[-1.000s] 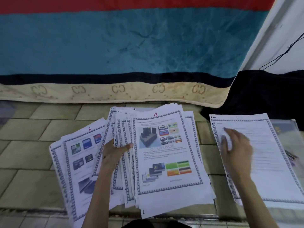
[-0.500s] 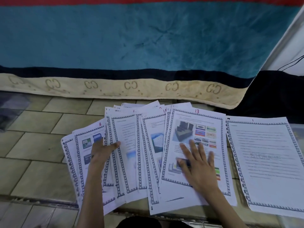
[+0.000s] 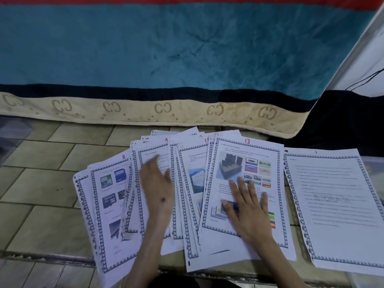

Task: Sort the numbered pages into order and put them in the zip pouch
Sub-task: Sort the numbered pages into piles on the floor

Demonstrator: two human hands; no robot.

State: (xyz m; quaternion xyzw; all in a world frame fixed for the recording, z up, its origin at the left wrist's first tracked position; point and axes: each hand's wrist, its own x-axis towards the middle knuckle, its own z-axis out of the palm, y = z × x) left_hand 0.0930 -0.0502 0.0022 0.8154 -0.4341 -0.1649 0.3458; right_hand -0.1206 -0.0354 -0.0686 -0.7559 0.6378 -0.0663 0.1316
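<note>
Head view: pages fanned on the tiled floor (image 3: 47,204) near its front edge. My left hand (image 3: 158,190) rests flat, fingers released, on page 9 (image 3: 153,154). My right hand (image 3: 247,206) presses flat, grasping nothing, on page 13 (image 3: 245,163). Page 1 (image 3: 336,204) lies separately at right. Page 8 (image 3: 108,183) at left.

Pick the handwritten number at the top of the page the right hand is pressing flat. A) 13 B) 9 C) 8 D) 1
A: the right hand lies with straight fingers on the page with the storage pictures, and 13 is written in red at the top edge of that page.
</note>
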